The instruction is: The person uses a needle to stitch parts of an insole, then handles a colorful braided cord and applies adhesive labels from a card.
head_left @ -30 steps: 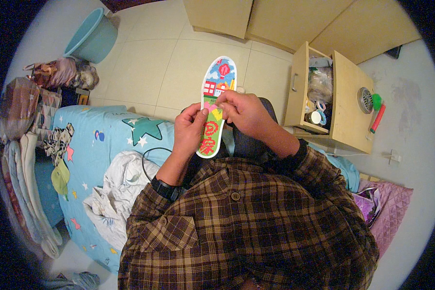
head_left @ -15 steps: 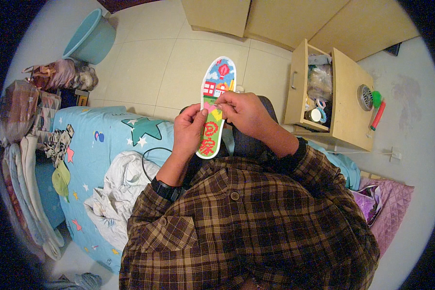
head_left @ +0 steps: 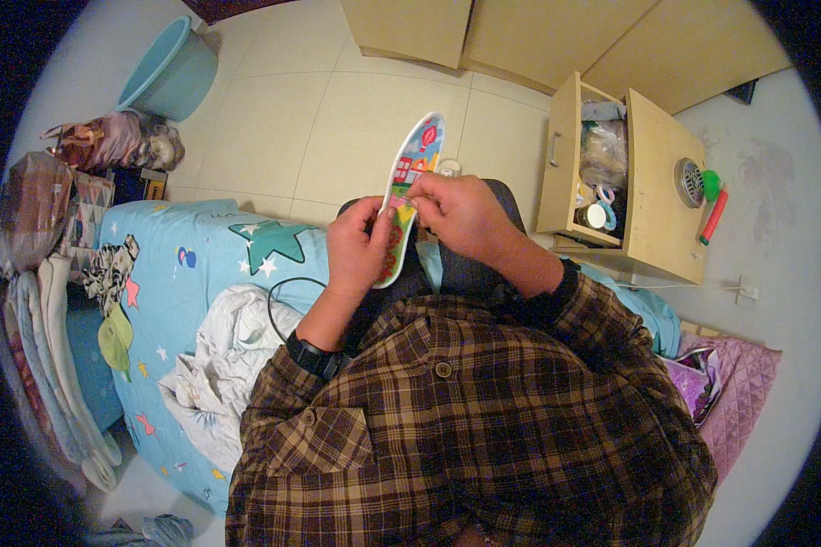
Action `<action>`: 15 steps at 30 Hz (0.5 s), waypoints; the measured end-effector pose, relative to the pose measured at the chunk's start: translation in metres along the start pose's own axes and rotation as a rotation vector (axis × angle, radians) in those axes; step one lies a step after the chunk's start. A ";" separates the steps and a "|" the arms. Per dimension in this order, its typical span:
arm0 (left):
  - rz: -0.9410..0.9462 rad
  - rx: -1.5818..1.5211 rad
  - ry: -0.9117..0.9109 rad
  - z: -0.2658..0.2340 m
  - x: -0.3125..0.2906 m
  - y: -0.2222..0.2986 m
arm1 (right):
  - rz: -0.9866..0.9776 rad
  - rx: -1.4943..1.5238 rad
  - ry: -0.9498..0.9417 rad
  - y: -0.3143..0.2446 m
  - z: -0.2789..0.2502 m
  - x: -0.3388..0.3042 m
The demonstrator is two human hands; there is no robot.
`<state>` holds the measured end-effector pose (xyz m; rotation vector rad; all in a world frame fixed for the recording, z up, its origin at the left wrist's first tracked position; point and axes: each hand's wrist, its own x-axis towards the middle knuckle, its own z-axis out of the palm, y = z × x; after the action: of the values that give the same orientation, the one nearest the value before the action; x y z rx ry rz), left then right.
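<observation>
An embroidered insole (head_left: 420,151) with a white rim and a bright stitched picture of buildings, balloon and red lettering is held upright above my lap. My left hand (head_left: 357,244) grips its left edge, thumb on the front and fingers behind. My right hand (head_left: 462,211) is pinched closed against the middle of the stitched face. Whatever is between the right fingertips is too small to make out. Tilted edge-on, the insole shows its picture only narrowly, and my hands cover its middle.
To the left lies a bed with a blue patterned sheet (head_left: 214,232) and a crumpled white cloth (head_left: 237,342). A wooden cabinet (head_left: 657,182) with a filled open drawer (head_left: 566,141) stands at the right. A blue tub (head_left: 178,77) sits far left on the tiled floor.
The insole has turned about its long axis, so its face shows narrower than before. My right hand stays pinched at its middle; my left hand keeps its grip.
</observation>
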<state>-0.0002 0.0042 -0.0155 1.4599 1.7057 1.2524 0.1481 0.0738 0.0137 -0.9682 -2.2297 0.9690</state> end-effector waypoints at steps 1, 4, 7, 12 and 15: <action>0.086 0.108 0.026 0.000 0.001 0.005 | -0.020 0.004 0.016 0.002 0.003 0.000; 0.171 0.200 0.006 0.002 -0.002 0.012 | -0.013 0.088 0.034 0.006 0.010 0.001; 0.064 0.162 -0.079 0.001 -0.003 0.017 | 0.129 0.328 -0.030 0.003 0.010 -0.001; -0.198 -0.140 -0.003 0.000 -0.001 0.004 | 0.155 0.410 0.188 0.000 0.001 0.002; -0.273 -0.443 0.028 -0.005 0.000 0.005 | 0.233 0.601 0.366 0.019 -0.006 0.007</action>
<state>-0.0024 0.0025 -0.0087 0.9229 1.4617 1.3891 0.1555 0.0908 0.0036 -1.0232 -1.4189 1.3349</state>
